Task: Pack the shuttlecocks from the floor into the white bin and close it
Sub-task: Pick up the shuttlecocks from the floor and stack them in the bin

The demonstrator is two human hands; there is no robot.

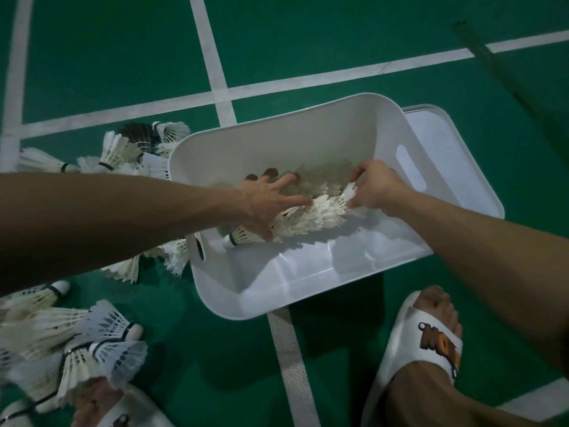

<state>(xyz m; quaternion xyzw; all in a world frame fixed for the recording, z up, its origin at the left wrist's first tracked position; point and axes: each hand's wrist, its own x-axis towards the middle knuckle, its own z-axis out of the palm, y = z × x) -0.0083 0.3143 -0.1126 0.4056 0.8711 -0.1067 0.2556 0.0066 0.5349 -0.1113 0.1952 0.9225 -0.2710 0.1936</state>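
The white bin point(308, 282) stands open on the green court floor. Inside it lies a long nested row of white feather shuttlecocks point(311, 217), with more behind it. My left hand point(264, 204) presses on the row's left end with its fingers spread. My right hand point(375, 189) pinches the feathers at the row's right end. Several loose and stacked shuttlecocks point(117, 149) lie on the floor left of the bin, and another heap point(77, 340) sits at the lower left. The bin's white lid point(455, 167) lies flat under the bin's right side.
My two feet in white slides point(431, 343) stand just in front of the bin. White court lines point(221, 87) cross the floor. A dark long object point(492, 63), possibly a racket, lies at the upper right.
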